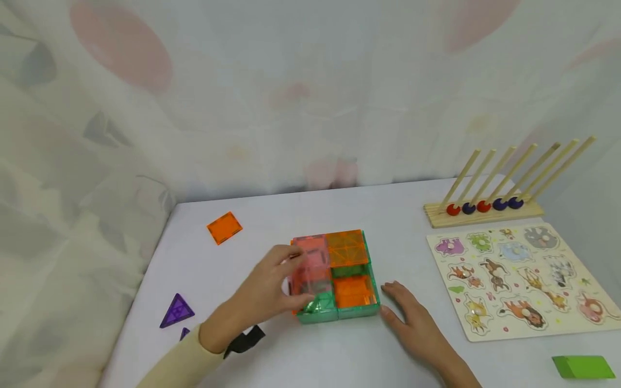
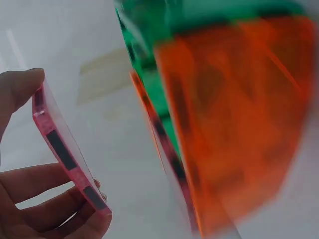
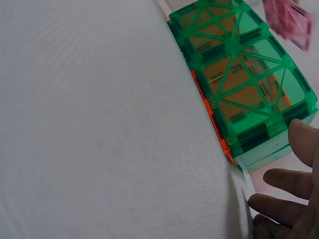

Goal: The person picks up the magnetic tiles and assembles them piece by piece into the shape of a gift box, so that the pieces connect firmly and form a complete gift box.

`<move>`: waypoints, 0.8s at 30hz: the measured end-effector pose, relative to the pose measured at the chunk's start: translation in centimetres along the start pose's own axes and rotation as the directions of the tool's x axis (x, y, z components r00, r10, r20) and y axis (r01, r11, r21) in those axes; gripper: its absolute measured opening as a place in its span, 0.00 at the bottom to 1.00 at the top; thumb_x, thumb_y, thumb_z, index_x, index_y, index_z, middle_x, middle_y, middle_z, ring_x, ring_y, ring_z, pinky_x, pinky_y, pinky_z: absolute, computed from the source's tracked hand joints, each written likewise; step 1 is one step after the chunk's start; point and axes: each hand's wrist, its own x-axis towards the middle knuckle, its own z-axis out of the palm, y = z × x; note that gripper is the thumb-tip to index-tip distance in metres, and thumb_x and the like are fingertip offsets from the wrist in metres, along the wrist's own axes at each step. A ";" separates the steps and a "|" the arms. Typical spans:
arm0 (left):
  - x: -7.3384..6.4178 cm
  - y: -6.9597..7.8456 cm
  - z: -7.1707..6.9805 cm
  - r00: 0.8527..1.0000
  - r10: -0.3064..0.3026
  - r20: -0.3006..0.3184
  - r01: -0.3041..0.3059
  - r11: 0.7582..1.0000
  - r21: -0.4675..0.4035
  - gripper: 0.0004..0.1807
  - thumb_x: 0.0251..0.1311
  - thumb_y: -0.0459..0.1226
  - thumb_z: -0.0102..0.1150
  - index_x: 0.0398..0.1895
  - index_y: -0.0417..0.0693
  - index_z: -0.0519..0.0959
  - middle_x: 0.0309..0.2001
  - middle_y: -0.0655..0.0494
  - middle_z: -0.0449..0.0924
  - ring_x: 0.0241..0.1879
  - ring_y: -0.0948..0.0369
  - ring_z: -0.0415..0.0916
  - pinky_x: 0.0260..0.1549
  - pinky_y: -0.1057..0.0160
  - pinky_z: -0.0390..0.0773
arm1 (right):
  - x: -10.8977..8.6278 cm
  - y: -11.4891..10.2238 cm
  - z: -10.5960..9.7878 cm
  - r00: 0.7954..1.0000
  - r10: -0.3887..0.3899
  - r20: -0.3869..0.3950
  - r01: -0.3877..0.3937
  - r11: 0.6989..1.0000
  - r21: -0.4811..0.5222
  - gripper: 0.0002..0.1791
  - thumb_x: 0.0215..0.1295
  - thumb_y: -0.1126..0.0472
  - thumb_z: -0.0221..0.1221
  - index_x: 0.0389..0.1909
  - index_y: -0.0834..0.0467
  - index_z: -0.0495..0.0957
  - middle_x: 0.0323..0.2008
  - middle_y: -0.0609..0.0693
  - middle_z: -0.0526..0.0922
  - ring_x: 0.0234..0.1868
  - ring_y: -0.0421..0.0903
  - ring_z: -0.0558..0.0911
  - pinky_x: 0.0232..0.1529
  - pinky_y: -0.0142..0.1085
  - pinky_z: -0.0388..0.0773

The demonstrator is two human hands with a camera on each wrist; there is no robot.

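Note:
My left hand (image 1: 271,283) pinches a clear pink magnetic tile (image 2: 67,144) by its edges, thumb on one side and fingers on the other. In the head view that hand overlaps the left half of a low box (image 1: 339,313) built from see-through magnetic tiles. Green tiles (image 3: 254,79) form its walls, and an orange tile (image 1: 347,249) covers its back right compartment. Through the uncovered front right compartment an orange tile (image 1: 356,291) shows at the bottom. Loosely extended, the fingers of my right hand (image 1: 414,326) are at the box's right side, thumb near its front corner.
A loose orange tile (image 1: 225,227) lies at the back left, a purple triangle tile (image 1: 177,311) nearer on the left. To the right are a wooden peg stand (image 1: 485,215) with red and dark beads, an animal knob puzzle (image 1: 526,280) and a green block (image 1: 584,367).

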 end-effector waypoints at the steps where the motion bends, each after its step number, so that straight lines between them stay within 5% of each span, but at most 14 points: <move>1: 0.6 0.8 0.6 0.999 0.043 0.023 -0.043 0.999 0.013 0.35 0.44 0.51 0.74 0.53 0.38 0.79 0.54 0.51 0.73 0.52 0.58 0.70 0.48 0.61 0.79 | 0.0 0.0 0.0 1.000 -0.002 -0.001 0.002 1.000 -0.001 0.28 0.70 0.45 0.53 0.66 0.54 0.67 0.69 0.56 0.65 0.71 0.60 0.61 0.66 0.62 0.58; 4: 2.3 2.6 2.5 0.985 0.133 0.106 -0.140 0.988 0.065 0.34 0.46 0.53 0.72 0.52 0.40 0.79 0.52 0.53 0.73 0.52 0.59 0.69 0.49 0.66 0.77 | 0.1 0.1 0.1 1.000 -0.008 -0.004 0.008 1.000 0.009 0.28 0.70 0.45 0.52 0.66 0.53 0.67 0.69 0.56 0.65 0.71 0.60 0.61 0.67 0.62 0.57; 8: 3.6 4.2 4.3 0.967 0.149 0.208 -0.188 0.965 0.183 0.34 0.48 0.56 0.69 0.51 0.41 0.79 0.51 0.53 0.74 0.52 0.59 0.69 0.51 0.69 0.76 | 0.1 0.2 0.3 1.000 -0.018 -0.007 0.018 1.000 0.015 0.28 0.70 0.45 0.52 0.66 0.53 0.68 0.69 0.56 0.65 0.71 0.60 0.61 0.67 0.61 0.58; 13: 4.1 5.1 5.4 0.967 0.091 0.240 -0.160 0.945 0.285 0.35 0.49 0.58 0.66 0.51 0.41 0.80 0.51 0.51 0.76 0.51 0.57 0.70 0.53 0.68 0.76 | 0.0 0.3 0.2 1.000 -0.029 -0.003 0.029 0.999 0.013 0.28 0.70 0.46 0.53 0.66 0.53 0.68 0.69 0.56 0.65 0.71 0.60 0.61 0.67 0.61 0.58; 24: 4.4 5.2 6.2 0.967 0.041 0.250 -0.117 0.948 0.297 0.33 0.50 0.60 0.66 0.50 0.44 0.81 0.49 0.52 0.76 0.49 0.57 0.70 0.52 0.67 0.75 | -0.2 0.4 0.1 0.999 -0.042 -0.003 0.042 0.999 -0.008 0.28 0.70 0.46 0.53 0.66 0.54 0.68 0.69 0.55 0.66 0.71 0.59 0.61 0.67 0.61 0.58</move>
